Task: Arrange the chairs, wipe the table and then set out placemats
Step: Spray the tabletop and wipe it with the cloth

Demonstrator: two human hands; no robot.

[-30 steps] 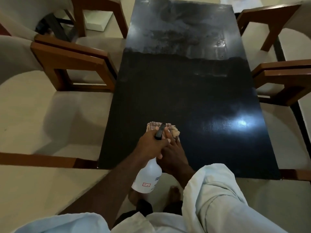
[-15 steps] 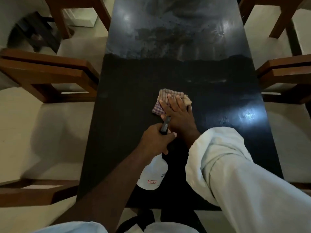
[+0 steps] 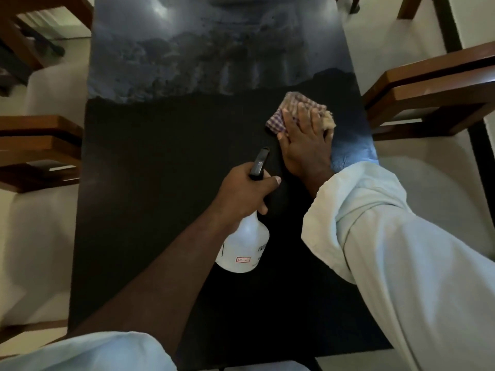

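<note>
Wiping step: right hand (image 3: 305, 148) flat, fingers straight, pressing checked cloth (image 3: 292, 108) onto dark table (image 3: 160, 156), right of centre near the table's right edge. The left hand (image 3: 241, 191) is curled round the neck of white spray bottle (image 3: 243, 247), mid-frame. Cloth looks soft, light, likely to bunch, so best kept under a flat palm; bottle probably light plastic, maybe slick.

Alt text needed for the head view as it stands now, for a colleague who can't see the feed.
The right hand presses a checked cloth flat on the dark table near its right edge. The left hand grips a white spray bottle by the neck. Wooden chairs flank the table, whose far half looks hazy and streaked.
</note>
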